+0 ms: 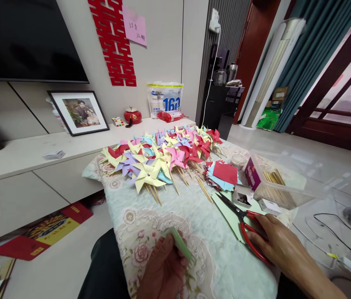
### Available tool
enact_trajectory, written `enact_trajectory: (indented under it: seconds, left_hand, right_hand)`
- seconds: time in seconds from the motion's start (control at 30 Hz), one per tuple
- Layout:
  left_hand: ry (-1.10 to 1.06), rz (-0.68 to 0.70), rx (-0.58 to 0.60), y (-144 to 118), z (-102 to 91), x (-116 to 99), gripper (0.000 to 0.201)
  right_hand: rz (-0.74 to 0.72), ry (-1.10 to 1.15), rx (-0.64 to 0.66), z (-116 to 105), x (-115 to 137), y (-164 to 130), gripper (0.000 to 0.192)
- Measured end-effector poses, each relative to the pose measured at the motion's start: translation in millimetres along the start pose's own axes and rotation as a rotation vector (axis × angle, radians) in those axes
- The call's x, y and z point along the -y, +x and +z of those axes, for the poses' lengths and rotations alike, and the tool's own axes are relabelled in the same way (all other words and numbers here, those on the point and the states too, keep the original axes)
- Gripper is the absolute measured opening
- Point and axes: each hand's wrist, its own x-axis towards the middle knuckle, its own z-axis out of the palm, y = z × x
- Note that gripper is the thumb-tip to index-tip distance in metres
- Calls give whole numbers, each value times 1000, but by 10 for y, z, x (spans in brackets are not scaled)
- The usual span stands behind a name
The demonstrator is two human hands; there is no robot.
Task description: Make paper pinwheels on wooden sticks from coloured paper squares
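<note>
In the head view we see our left hand (163,270) at the near edge of the desk (213,265), fingers closed on a folded green paper (179,244) that sticks up and away from the thumb. Our right hand (279,245) lies near the desk's near right corner, loosely curled over the red handles of the scissors (244,220); the blades are slightly parted and point toward the far side, lying on a pale green sheet (230,216). Across the far half of the desk lies a heap of pinwheels (163,158) on sticks. Just right of the heap sits a stack of paper squares (223,174), red on top. At the right edge a clear box (287,182) holds sticks.
</note>
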Motion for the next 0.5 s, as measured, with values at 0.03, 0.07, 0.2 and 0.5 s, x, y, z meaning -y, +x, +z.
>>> enact_trajectory:
  seconds: [0.03,0.07,0.2,0.5]
  left_hand:
    - [5,1,7,-7,8,3,19]
    - [0,-13,9,-13,20,9,18]
    - [-26,-39,37,-20,95,55,26]
    - [321,141,170,250,261,6,24]
  right_hand:
    - [-9,-1,-4,13,-19,-4,46]
    - [-16,-9,-10,16,-30,-12,45]
    - [-32,-81,-53,-113,116,-47,35]
    - [-212,764,219,-457,1285,262,28]
